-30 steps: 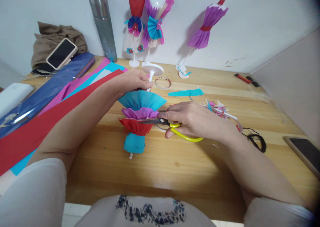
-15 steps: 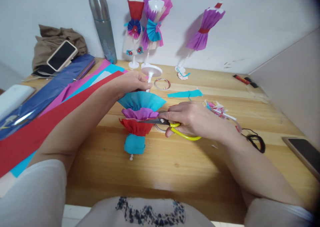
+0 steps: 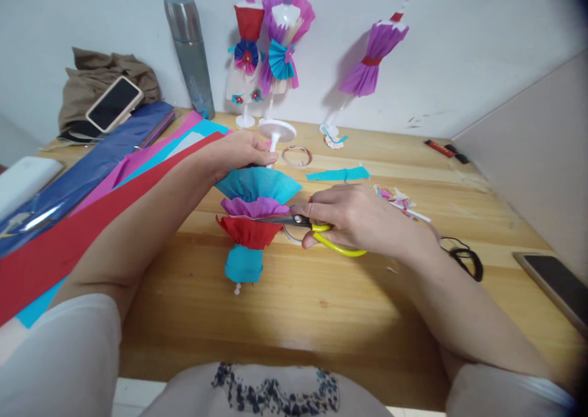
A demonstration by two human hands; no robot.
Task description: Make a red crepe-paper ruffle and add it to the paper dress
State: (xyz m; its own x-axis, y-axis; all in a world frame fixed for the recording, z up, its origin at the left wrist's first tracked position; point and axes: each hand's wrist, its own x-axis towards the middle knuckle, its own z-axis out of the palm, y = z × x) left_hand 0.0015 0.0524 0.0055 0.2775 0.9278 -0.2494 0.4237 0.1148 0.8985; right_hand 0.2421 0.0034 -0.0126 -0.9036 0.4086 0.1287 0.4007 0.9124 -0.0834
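Upside down in my left hand is a small white dress-form stand, gripped by its stem just under the round base. It wears a paper dress with a blue layer, a purple layer and a red layer, and a blue top at the lower end. A beaded white tip sticks out below. My right hand is closed round yellow-handled scissors. Their dark blades lie across the dress between the purple and red layers; the blade tips are partly lost against the paper.
Dressed forms stand along the wall beside a grey bottle. Long crepe paper strips and a phone lie left. A tape roll, a blue strip, paper scraps, black cord and another phone lie right.
The view has shifted slightly. Both hands, the dress form and the scissors keep nearly the same places, with the blades still at the purple and red layers.
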